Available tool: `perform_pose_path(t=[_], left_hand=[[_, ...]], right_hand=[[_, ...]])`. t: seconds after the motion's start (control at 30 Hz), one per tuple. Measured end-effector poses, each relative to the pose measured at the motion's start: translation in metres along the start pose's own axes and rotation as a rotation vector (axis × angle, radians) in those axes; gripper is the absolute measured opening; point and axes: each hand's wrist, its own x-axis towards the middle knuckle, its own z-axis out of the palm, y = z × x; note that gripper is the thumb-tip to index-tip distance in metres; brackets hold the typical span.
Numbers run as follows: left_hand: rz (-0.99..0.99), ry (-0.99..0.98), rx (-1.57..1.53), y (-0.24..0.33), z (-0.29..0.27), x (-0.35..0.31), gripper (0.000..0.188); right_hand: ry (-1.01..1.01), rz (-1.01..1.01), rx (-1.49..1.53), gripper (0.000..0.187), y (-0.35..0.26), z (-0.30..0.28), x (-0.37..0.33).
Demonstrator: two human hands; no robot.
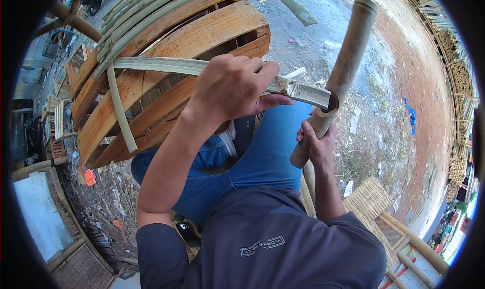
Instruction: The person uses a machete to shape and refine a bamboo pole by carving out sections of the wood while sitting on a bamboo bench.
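My left hand (233,87) is closed around a long split bamboo strip (156,64), its hollow inner face turned up. One end of the strip reaches the dark hole cut in the side of a thick bamboo pole (349,51); how deep it sits there I cannot tell. My right hand (318,141) grips the pole below that hole, and the pole leans up and to the right. To the left, the strip's other end lies over a wooden slatted platform (202,31), beside a narrower bamboo strip (120,107) that hangs across the slats.
Several bamboo strips (146,16) lie along the platform's far side. A bamboo piece (293,6) rests on the ground ahead. Shavings and a blue scrap (409,116) lie at right. A woven bamboo panel (368,198) and frame poles (414,241) stand near my right elbow.
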Motion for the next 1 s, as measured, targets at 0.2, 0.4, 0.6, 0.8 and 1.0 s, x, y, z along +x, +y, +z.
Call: perform_pose_path(t=[0.2, 0.4, 0.6, 0.8, 1.0], left_hand=[[0.030, 0.073, 0.021, 0.000, -0.004, 0.006, 0.063], [0.039, 0.125, 0.075, -0.001, -0.005, 0.009, 0.065], [0.038, 0.103, 0.075, -0.001, 0.000, 0.006, 0.065], [-0.009, 0.031, 0.037, 0.001, -0.003, 0.006, 0.066], [-0.059, -0.040, -0.061, 0.008, -0.015, 0.012, 0.060]], right_hand=[[-0.443, 0.193, 0.273, 0.043, -0.021, 0.005, -0.012], [-0.671, 0.223, 0.375, 0.043, -0.038, 0.010, -0.010], [-0.611, 0.252, 0.463, 0.040, -0.044, 0.019, -0.004], [-0.614, 0.219, 0.465, 0.041, -0.047, 0.033, 0.005], [-0.659, 0.150, 0.367, 0.049, -0.056, 0.032, 0.015]])
